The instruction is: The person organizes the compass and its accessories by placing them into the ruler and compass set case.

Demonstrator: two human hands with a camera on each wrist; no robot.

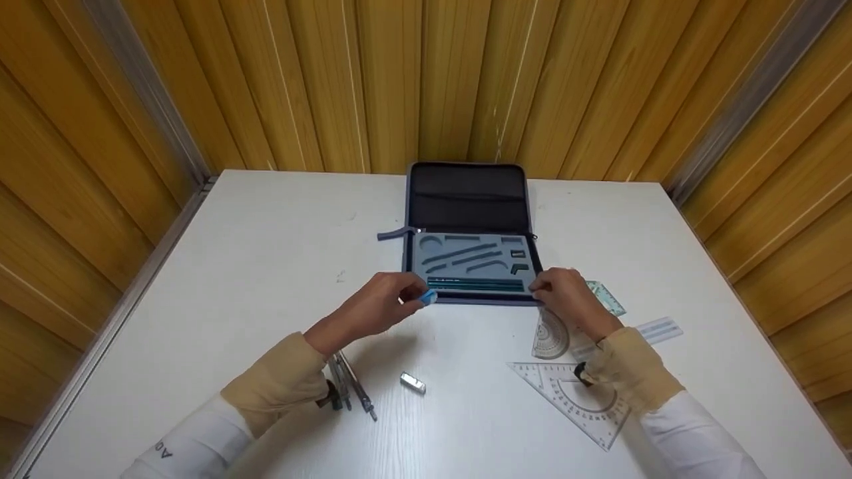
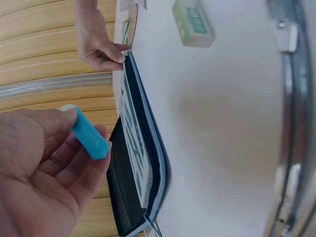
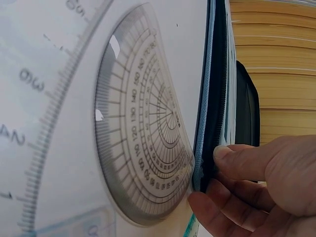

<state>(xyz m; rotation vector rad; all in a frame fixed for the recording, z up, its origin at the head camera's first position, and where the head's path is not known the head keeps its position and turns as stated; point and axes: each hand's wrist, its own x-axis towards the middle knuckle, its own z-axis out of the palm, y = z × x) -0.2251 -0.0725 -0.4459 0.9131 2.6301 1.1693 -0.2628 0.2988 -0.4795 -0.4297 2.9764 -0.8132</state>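
My left hand (image 1: 383,303) pinches a small blue oblong piece with a white end (image 2: 90,133) between thumb and fingers, over the near left corner of an open zip case (image 1: 469,299). At that case's near right corner, my right hand (image 1: 566,296) grips the edge, thumb on top in the right wrist view. A grey foam insert (image 1: 442,256) fills the case's lower half, with shaped slots and dark green pencils (image 1: 476,285) along its near side. A small sharpener (image 1: 518,254) sits in a slot at the right. The case's black lid stands raised at the back.
Below the right hand lie a protractor (image 1: 550,334), a set square (image 1: 599,426), a clear ruler (image 1: 662,329) and a green-tinted template (image 1: 609,299). Metal compasses (image 1: 359,392) and a small white block with a printed sleeve (image 1: 413,382) lie nearer. Wood-look panels (image 1: 386,86) enclose the table.
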